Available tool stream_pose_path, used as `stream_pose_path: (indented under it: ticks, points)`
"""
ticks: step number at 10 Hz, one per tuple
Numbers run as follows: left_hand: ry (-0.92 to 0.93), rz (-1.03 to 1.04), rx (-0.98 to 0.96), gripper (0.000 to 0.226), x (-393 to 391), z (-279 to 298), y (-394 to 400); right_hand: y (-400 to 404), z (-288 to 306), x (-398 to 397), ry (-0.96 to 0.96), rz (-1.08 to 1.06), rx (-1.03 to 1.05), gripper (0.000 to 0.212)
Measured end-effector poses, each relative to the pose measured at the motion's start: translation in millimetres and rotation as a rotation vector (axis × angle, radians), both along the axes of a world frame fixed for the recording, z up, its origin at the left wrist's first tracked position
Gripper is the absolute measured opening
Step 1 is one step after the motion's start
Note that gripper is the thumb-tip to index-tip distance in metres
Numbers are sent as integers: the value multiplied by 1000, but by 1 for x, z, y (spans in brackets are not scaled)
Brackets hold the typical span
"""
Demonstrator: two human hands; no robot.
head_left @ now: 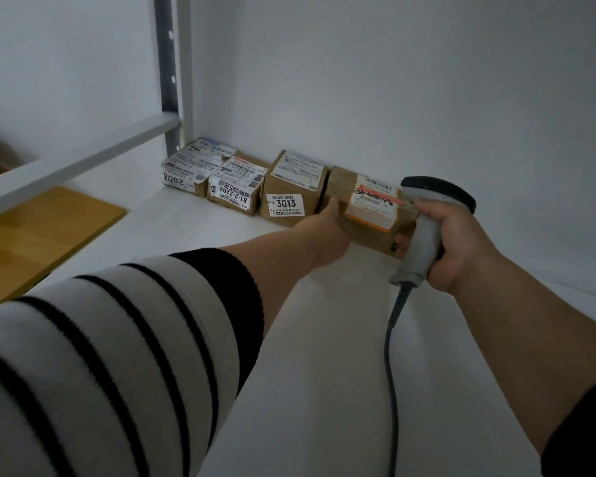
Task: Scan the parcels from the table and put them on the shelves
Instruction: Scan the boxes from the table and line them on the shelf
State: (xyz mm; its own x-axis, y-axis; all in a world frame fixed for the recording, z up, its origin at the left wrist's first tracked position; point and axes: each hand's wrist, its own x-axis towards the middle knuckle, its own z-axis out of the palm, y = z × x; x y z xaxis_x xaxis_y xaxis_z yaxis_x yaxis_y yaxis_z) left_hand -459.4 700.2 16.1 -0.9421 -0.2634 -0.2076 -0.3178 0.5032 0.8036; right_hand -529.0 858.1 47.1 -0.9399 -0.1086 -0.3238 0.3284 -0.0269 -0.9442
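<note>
Gripping the scanner (pixel 430 222), the right hand (pixel 461 249) wraps its handle tight. Left hand (pixel 327 232) rests on the orange-label parcel (pixel 365 208), fingers hidden, so can't tell the grip. It's last in the row on the shelf (pixel 289 339). I'd nudge it flush against the 3013 box (pixel 286 194).
</note>
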Motion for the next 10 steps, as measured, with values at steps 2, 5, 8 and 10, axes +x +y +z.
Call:
stream_pose_path:
  ticks: [2, 5, 8, 10]
  points:
    - [52, -5, 108, 61, 20, 1, -3, 1, 0, 14, 37, 12, -121, 20]
    - [89, 40, 154, 54, 105, 9, -13, 4, 25, 107, -21, -12, -112, 34]
    - [-22, -7, 274, 51, 259, 27, -31, -15, 26, 305, -170, 59, 64, 27]
    - [-80, 9, 286, 41, 356, 50, -70, -49, 31, 408, -177, 109, 50, 22]
